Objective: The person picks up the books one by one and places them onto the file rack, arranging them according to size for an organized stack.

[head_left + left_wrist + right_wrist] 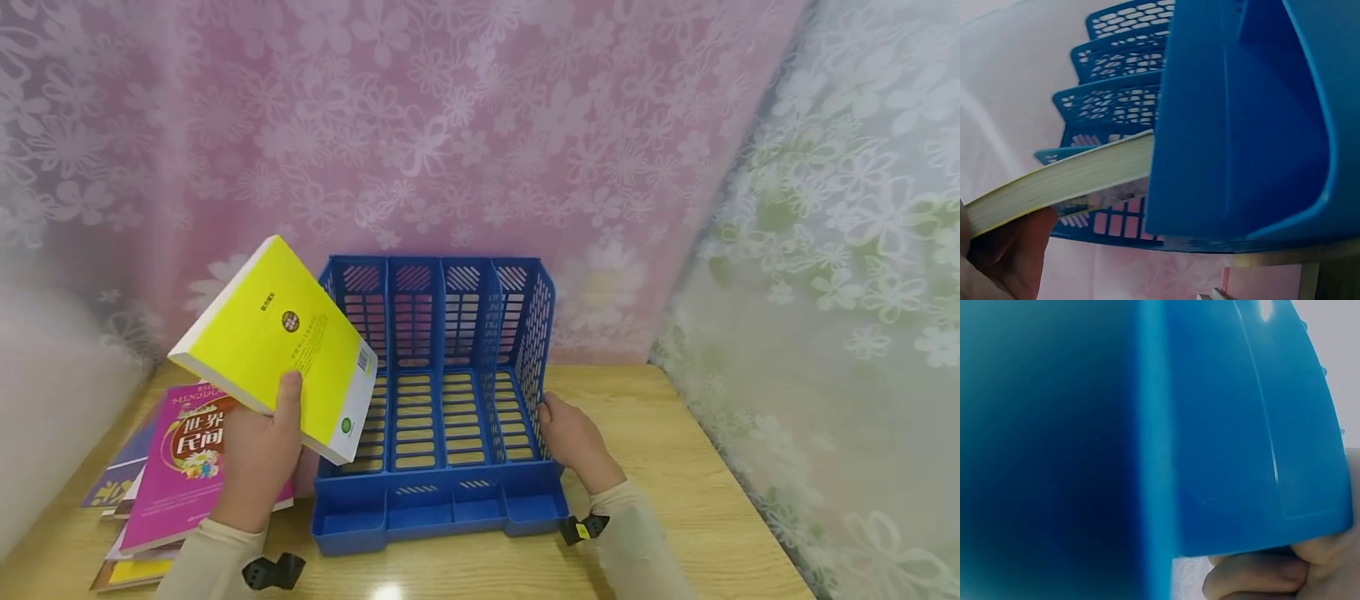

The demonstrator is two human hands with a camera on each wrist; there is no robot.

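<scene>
In the head view, a thick yellow book [288,333] is tilted at the left side of a blue desktop file rack [420,483]. My left hand [258,454] grips the book by its lower left edge, thumb across the cover. The book's lower corner is in front of the leftmost slot. Its page block [1085,172] shows in the left wrist view, close to the rack's front wall. My right hand [576,437] holds the rack's right side wall near the front. In the right wrist view, curled fingers [1254,575] reach beneath the rack's edge.
A loose pile of books lies at the left on the wooden table [675,483], a magenta book [168,492] on top. Small trays [348,523] run along the rack's front. A pink flowered curtain [465,150] hangs behind, and a pale flowered surface [847,333] stands to the right.
</scene>
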